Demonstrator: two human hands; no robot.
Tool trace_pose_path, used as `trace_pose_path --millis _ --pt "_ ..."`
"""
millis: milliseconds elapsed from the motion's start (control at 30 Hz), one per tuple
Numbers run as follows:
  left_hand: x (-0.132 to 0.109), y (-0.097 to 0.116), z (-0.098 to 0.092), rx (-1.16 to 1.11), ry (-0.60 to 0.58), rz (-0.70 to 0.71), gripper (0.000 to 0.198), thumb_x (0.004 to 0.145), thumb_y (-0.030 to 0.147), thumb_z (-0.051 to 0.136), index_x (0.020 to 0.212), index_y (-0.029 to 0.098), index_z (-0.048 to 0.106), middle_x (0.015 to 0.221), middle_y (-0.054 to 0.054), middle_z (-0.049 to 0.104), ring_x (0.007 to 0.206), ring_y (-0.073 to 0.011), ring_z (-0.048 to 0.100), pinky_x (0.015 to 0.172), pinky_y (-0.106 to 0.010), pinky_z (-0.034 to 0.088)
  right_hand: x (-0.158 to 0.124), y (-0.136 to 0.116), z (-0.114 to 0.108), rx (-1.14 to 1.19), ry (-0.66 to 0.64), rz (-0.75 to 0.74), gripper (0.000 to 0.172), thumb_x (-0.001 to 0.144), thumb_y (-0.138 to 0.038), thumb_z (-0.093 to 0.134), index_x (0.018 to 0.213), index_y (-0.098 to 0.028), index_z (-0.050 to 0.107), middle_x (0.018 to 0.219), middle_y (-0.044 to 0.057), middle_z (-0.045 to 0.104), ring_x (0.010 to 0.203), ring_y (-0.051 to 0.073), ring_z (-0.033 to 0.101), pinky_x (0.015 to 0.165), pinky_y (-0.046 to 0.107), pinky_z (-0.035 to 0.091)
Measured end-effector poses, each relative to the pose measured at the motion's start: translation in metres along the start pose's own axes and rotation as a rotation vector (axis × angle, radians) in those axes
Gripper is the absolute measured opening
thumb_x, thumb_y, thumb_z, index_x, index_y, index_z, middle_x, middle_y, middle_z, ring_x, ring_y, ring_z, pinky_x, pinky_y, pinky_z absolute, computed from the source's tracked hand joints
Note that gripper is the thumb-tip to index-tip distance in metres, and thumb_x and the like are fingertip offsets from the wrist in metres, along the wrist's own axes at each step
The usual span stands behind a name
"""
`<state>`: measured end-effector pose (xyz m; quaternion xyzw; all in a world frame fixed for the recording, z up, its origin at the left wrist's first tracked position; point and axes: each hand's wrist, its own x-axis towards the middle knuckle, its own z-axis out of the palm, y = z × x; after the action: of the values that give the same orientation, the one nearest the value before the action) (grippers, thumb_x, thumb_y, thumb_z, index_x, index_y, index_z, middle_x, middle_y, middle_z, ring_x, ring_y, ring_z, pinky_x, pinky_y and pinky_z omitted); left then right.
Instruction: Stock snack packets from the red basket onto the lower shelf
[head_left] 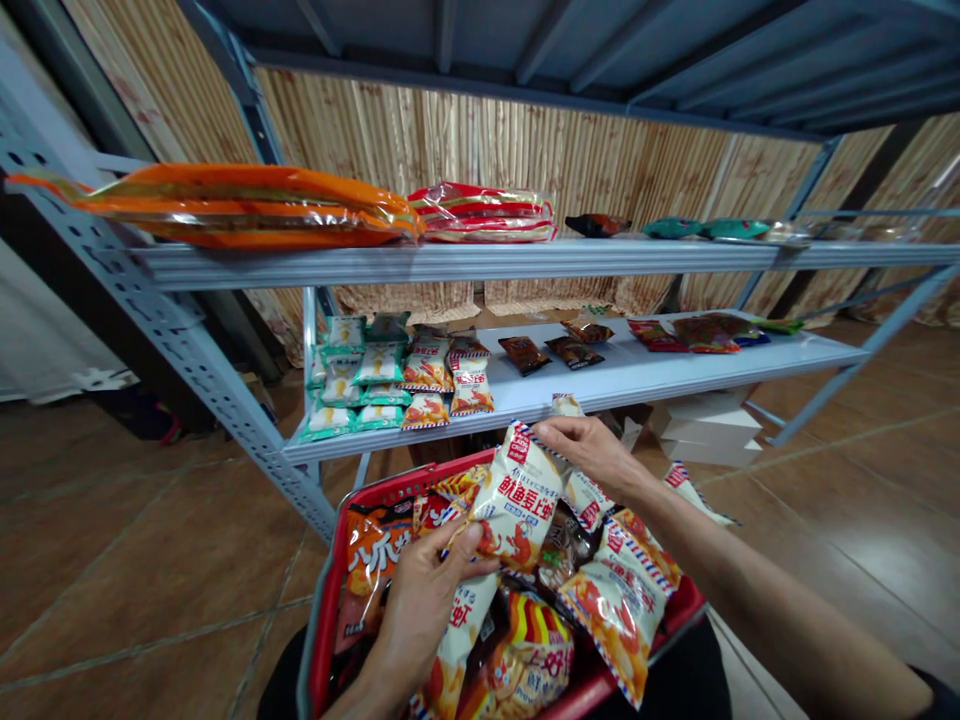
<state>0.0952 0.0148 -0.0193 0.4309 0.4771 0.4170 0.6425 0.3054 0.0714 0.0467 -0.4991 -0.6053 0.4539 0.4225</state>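
Observation:
A white and orange snack bag with red lettering is held above a red shopping basket. My left hand pinches its lower left corner, thumb on the front. At the upper right corner, the fingers of my right hand close on its edge. Below my right hand shows another snack bag, partly hidden. Packed in the basket are a similar snack bag, an orange and black snack bag and a yellow and red striped snack bag.
Ahead stands a blue-grey metal rack. Its lower shelf carries green and white packets, matching snack bags and brown packets. On the upper shelf lies a large orange bag. White boxes sit beneath, right.

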Motion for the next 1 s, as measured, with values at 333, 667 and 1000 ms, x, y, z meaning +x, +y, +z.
trace_pose_path --millis 333,667,1000 --pt "-0.008 -0.008 0.007 -0.042 0.023 -0.009 0.033 0.071 0.044 0.064 0.084 0.014 0.07 0.09 -0.007 0.07 0.083 -0.0248 0.067 0.081 -0.036 0.052 0.02 0.007 0.009 -0.141 0.029 -0.131 0.028 0.076 -0.042 0.054 0.065 -0.017 0.058 0.059 -0.003 0.053 0.054 0.009 0.043 0.051 0.022 0.032" --pt "-0.019 -0.009 0.011 -0.277 0.055 -0.042 0.035 0.069 0.043 0.067 0.084 0.011 0.069 0.094 -0.01 0.07 0.097 -0.0261 0.063 0.092 -0.037 0.047 0.025 -0.006 0.014 -0.141 -0.033 -0.196 0.028 0.077 -0.042 0.056 0.087 -0.018 0.066 0.079 0.002 0.065 0.069 0.013 0.056 0.065 0.026 0.042" --pt "-0.016 -0.013 0.009 -0.314 0.067 0.011 0.029 0.072 0.04 0.065 0.084 0.013 0.066 0.096 -0.008 0.068 0.1 -0.025 0.061 0.09 -0.035 0.047 -0.008 0.027 0.027 0.402 -0.08 0.055 0.038 0.075 -0.05 0.059 0.098 -0.02 0.063 0.093 0.005 0.067 0.086 0.017 0.061 0.078 0.031 0.047"
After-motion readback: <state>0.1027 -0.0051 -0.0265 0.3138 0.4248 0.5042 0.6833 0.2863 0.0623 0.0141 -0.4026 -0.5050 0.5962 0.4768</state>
